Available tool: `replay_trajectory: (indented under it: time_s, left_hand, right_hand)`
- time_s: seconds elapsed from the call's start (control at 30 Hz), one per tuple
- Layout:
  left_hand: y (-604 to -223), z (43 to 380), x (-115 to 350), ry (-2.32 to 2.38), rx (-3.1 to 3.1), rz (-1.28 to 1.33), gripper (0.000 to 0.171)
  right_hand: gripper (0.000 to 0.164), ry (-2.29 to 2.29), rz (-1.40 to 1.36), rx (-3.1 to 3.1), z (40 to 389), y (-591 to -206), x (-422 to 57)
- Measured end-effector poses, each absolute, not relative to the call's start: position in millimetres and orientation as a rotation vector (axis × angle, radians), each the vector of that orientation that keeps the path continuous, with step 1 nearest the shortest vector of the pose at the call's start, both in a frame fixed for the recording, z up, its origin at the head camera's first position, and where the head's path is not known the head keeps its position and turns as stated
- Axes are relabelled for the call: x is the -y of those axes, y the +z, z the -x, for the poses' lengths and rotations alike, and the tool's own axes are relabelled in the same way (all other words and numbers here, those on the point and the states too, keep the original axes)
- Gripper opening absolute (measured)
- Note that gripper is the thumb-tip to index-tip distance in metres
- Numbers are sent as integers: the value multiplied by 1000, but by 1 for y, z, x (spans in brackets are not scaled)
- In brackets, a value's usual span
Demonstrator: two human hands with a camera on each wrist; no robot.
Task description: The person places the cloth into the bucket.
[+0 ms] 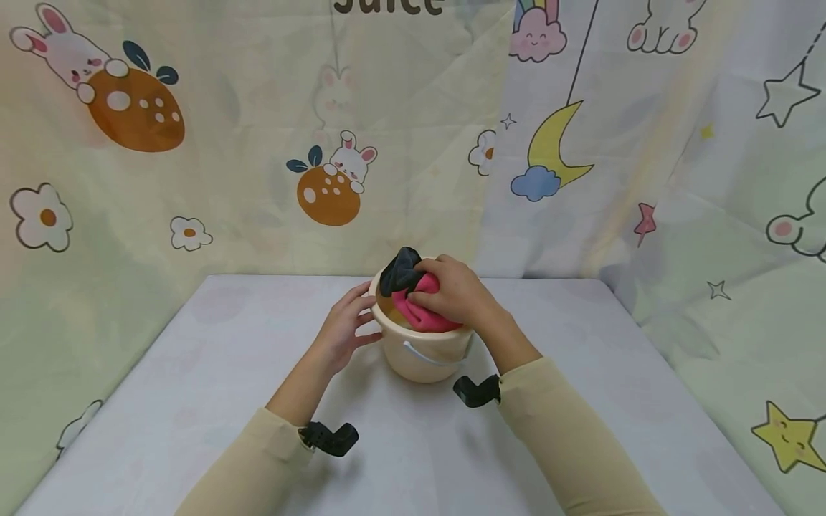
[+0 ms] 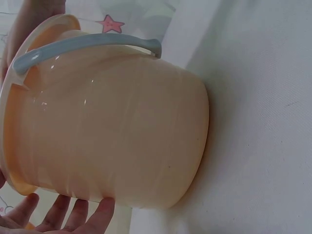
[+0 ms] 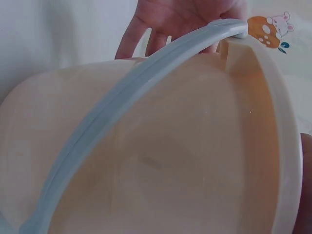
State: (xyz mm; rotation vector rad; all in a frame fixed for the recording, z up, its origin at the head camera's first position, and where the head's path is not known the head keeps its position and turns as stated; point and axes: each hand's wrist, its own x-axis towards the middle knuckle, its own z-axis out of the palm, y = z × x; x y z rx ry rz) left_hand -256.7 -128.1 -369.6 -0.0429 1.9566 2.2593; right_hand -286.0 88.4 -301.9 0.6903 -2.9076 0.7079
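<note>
A cream plastic bucket (image 1: pixel 416 358) stands upright on the white table, its pale blue-grey handle (image 2: pixel 97 45) hanging down on the near side. My left hand (image 1: pixel 345 326) is at the bucket's left side, its spread, mostly straight fingers (image 2: pixel 100 217) against the wall below the rim. At the mouth of the bucket, my right hand (image 1: pixel 457 290) grips a bunched soft cloth, pink (image 1: pixel 419 313) in one part and dark grey (image 1: pixel 400 271) in another. Whether these are one piece or two, I cannot tell. The bucket's inside is mostly hidden by the cloth and the right hand.
The white table (image 1: pixel 258 358) reaches back to a cartoon-printed fabric backdrop (image 1: pixel 245 143). A black wrist camera (image 1: pixel 330 438) sits at the left cuff and another black camera (image 1: pixel 476 392) at the right cuff, both close to the table in front of the bucket.
</note>
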Motion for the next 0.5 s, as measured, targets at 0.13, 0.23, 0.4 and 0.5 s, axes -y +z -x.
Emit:
replay_trajectory:
  time_s: [0.13,0.23,0.4,0.5]
  left_hand:
    - [-370,257,128,2255,-1964,44,52]
    - [-371,257,128,2262,-1952,41,52]
    - [-372,257,128,2264,-1950,35,52]
    - [-372,257,128,2261,-1957,36,53]
  right_hand:
    - [55,714,-690,2890,287,-304,-89]
    - [54,714,-689,2878,287,-306,-89]
    - [53,710,-682,2884,288,-308,-90]
    - [53,713,-681,2890,288,-309,-90]
